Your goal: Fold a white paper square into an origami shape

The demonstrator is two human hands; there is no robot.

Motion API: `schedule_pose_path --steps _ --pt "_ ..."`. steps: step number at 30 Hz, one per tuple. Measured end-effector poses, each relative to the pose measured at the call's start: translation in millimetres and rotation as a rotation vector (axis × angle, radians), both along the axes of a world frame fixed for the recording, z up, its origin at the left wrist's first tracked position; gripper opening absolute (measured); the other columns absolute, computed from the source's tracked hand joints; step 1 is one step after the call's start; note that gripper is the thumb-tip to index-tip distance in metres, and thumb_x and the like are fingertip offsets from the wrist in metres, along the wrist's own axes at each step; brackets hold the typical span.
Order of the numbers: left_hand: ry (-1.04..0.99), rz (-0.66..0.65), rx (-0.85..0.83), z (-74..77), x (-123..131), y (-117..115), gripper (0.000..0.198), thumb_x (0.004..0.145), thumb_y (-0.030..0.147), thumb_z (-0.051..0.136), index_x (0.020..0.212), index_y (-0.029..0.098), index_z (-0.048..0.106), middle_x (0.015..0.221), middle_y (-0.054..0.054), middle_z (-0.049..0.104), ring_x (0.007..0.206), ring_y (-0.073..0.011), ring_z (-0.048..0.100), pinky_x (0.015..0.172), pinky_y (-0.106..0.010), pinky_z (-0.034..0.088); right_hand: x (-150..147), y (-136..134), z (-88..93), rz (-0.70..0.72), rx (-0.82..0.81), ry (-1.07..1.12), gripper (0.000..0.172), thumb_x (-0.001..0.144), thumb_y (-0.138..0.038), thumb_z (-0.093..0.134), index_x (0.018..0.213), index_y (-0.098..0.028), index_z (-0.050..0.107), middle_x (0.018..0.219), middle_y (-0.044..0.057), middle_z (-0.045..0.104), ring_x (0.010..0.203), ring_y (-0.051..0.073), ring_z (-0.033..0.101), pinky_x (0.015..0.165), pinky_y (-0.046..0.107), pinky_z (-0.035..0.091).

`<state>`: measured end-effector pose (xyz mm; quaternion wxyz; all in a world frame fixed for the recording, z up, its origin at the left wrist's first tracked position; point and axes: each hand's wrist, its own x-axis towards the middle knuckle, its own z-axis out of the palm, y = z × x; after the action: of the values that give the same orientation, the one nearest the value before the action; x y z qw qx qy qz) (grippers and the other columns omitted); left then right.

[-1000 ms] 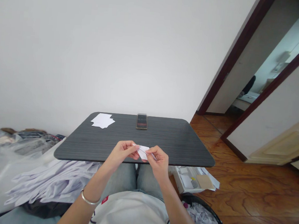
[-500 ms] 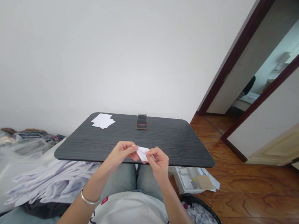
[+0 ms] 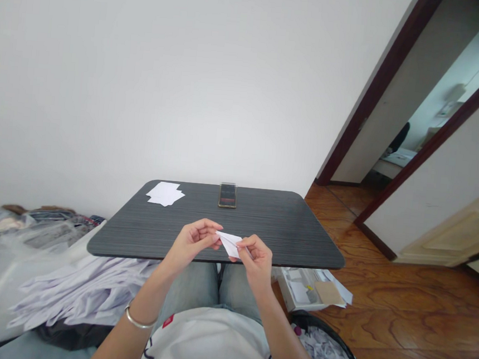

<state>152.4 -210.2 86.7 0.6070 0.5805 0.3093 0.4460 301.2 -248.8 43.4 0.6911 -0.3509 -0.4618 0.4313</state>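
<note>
A small piece of white folded paper (image 3: 229,244) is held just above the near edge of the dark table, with a crease running along it and a pointed left end. My right hand (image 3: 255,258) pinches its right side between thumb and fingers. At the pointed end is my left hand (image 3: 195,242), its thumb and fingertips closed lightly about the tip. A silver bangle circles the left wrist. Farther back on the table's left lies a loose pile of white paper sheets (image 3: 165,194).
A phone (image 3: 227,195) lies at the back middle of the table (image 3: 273,221), against the wall. Below right are a box of papers (image 3: 302,294) and a black bag of paper scraps (image 3: 328,355). Folded white cloth (image 3: 87,292) is heaped on the left.
My left hand has shifted slightly left and up, its fingers looser, and more of the paper's pointed end shows. My right hand keeps its pinch nearly in place.
</note>
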Motion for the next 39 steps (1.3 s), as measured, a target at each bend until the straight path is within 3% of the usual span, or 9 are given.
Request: schedule_pose_path --steps 10,21,32,39 --pt "0.028 -0.033 -0.021 0.1 -3.4 2.5 0.015 0.068 0.024 0.066 0.073 0.011 0.063 0.065 -0.003 0.065 0.06 -0.0109 0.059 0.061 -0.022 0.048 -1.4 -0.7 1.0 0.009 0.02 0.002 0.013 0.07 -0.028 0.061 0.065 -0.018 0.054 0.059 -0.002 0.054 0.053 0.011 0.054 0.046 0.023 0.05" --pt "0.061 0.022 0.0 0.4 -4.8 4.5 0.013 0.065 0.023 0.068 0.071 0.011 0.064 0.064 -0.002 0.065 0.059 -0.0115 0.059 0.061 -0.022 0.047 -0.3 0.8 1.6 0.049 0.005 0.013 0.013 0.069 -0.027 0.062 0.064 -0.018 0.053 0.056 -0.003 0.055 0.048 0.01 0.052 0.046 0.023 0.046" --pt "-0.056 -0.028 -0.161 -0.5 -0.3 5.0 0.01 0.065 0.02 0.066 0.065 0.011 0.062 0.057 -0.001 0.063 0.055 -0.009 0.055 0.059 -0.019 0.043 0.6 2.7 -7.6 0.039 0.051 -0.062 0.006 0.072 -0.022 0.058 0.067 -0.019 0.056 0.057 -0.003 0.056 0.051 0.012 0.054 0.048 0.023 0.046" --pt "-0.103 -0.023 -0.136 -2.2 3.3 2.6 0.009 0.067 0.021 0.064 0.068 0.013 0.06 0.059 0.001 0.06 0.056 -0.0082 0.054 0.058 -0.019 0.044 1.8 3.3 -8.5 0.034 0.082 -0.1 0.007 0.073 -0.018 0.056 0.067 -0.019 0.059 0.057 -0.003 0.055 0.051 0.011 0.054 0.049 0.023 0.044"
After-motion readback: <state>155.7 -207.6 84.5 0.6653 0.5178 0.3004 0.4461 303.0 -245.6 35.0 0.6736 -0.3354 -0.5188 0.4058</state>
